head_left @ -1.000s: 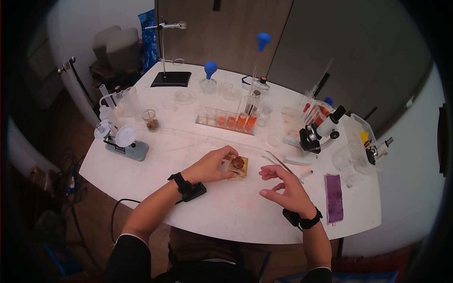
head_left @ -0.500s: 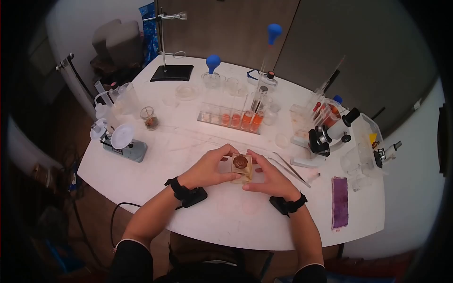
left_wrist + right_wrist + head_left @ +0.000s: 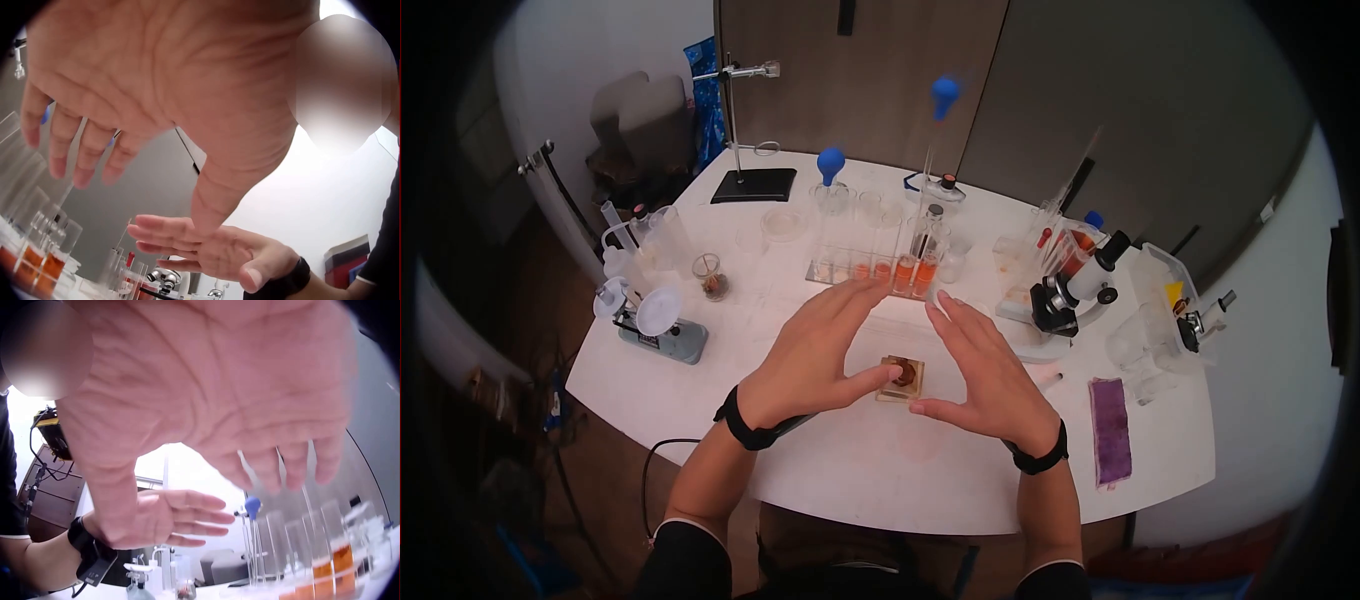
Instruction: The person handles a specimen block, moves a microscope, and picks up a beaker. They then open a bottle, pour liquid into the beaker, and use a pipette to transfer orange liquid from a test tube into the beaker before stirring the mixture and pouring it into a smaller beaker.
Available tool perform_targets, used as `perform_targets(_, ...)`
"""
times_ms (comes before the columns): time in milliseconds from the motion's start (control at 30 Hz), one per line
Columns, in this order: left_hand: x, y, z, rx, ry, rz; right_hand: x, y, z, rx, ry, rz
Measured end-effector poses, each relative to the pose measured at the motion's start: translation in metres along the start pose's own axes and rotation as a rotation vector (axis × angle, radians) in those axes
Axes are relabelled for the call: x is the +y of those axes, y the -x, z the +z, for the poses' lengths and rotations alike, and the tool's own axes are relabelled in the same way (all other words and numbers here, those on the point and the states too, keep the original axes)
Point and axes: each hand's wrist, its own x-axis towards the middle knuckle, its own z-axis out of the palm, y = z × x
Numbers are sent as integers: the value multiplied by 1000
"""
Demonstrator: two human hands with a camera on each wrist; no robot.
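A small square glass piece (image 3: 886, 393) with a round brown top stands on the white table, below and between the two hands. My left hand (image 3: 820, 345) is raised over the table with its fingers extended; its thumb tip overlaps the brown top in the head view. On the other side my right hand (image 3: 990, 380) is held up too, fingers straight and thumb pointing inward. Nothing lies in either palm in the wrist views. Beyond the fingertips stands a rack of test tubes (image 3: 925, 275), some with orange liquid.
A balance (image 3: 665, 340) sits at the left, with a small jar (image 3: 712, 282) beside it. At the right are a microscope (image 3: 1075, 290), a clear plastic bin (image 3: 1180, 265) and a purple cloth (image 3: 1111, 432). A retort stand (image 3: 752, 185) is at the back left.
Both hands gripped the square glass piece half a second ago, the right hand having come in from the right. Now they have let go and risen up and forward, fingers spread straight.
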Motion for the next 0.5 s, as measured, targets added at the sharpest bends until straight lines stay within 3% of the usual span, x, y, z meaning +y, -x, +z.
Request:
perform_targets(100,10,-11,-8,-121,-87,15,-4,1,-16,9,41,-16)
perform_targets(300,11,-33,3,-141,-173,169,7,4,-21,40,60,39)
perform_targets(500,9,-28,30,-532,-203,86,30,-2,9,-128,5,33)
